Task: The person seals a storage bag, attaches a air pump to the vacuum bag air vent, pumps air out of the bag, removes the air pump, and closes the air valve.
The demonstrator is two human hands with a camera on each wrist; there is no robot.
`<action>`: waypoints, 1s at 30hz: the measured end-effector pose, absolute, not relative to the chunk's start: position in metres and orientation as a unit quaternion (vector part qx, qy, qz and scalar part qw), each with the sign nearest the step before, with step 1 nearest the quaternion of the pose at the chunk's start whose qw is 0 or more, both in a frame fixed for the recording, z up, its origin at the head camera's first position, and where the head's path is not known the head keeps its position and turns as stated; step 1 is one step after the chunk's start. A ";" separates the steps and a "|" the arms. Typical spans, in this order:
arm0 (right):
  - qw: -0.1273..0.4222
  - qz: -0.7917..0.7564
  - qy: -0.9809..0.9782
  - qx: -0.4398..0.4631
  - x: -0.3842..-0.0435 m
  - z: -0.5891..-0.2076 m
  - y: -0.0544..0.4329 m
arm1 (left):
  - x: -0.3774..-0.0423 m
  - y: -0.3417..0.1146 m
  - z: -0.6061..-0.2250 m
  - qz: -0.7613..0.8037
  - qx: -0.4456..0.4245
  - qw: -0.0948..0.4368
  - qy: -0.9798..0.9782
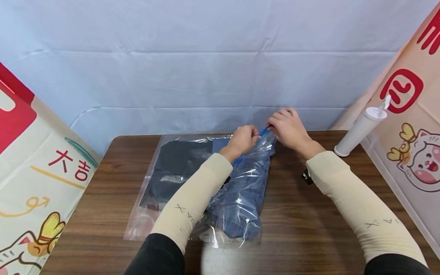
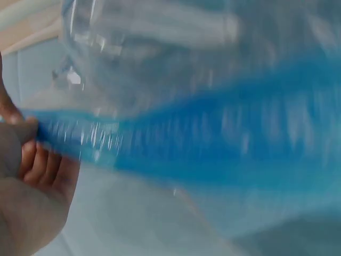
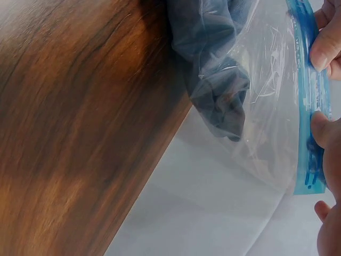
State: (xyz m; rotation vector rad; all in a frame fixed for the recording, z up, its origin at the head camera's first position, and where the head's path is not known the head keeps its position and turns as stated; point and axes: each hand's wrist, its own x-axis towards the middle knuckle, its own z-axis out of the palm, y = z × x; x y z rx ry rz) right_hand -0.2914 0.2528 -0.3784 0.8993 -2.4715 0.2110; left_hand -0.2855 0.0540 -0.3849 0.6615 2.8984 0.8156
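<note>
Currently your left grip (image 1: 243, 138) and right grip (image 1: 289, 128) both pinch the blue zip seal (image 3: 305, 93) of a clear zip bag (image 3: 269, 80) whose blue garment (image 1: 245, 191) rests on the tabletop (image 1: 302, 225)

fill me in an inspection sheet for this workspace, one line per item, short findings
Surface: dark brown wood-grain table.
Job's things: clear plastic bag with a blue closure strip, blue fabric inside; beside it, a second clear plastic bag containing dark cloth.
Clutter: white cylinder with a narrow top fitting, right rear corner.
Hands: left hand and right hand both pinch the strip.
Cables: nothing seen.
Surroundings: pale blue cloth backdrop; cartoon-printed sheets either side.
</note>
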 end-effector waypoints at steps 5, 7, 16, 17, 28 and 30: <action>0.249 0.076 -0.908 0.328 -0.291 -0.378 0.254 | -0.291 0.040 -0.372 0.285 0.257 0.114 0.916; 0.248 0.076 -0.909 0.327 -0.291 -0.378 0.254 | -0.293 0.035 -0.370 0.269 0.265 0.141 0.915; 0.254 0.082 -0.906 0.328 -0.291 -0.378 0.250 | -0.293 0.026 -0.373 0.228 0.296 0.150 0.915; 0.254 0.082 -0.907 0.326 -0.291 -0.379 0.250 | -0.292 0.026 -0.373 0.230 0.293 0.146 0.916; 0.252 0.083 -0.913 0.310 -0.288 -0.376 0.254 | -0.292 0.019 -0.370 0.231 0.305 0.172 0.908; 0.252 0.085 -0.915 0.303 -0.288 -0.376 0.255 | -0.291 0.013 -0.368 0.241 0.300 0.194 0.902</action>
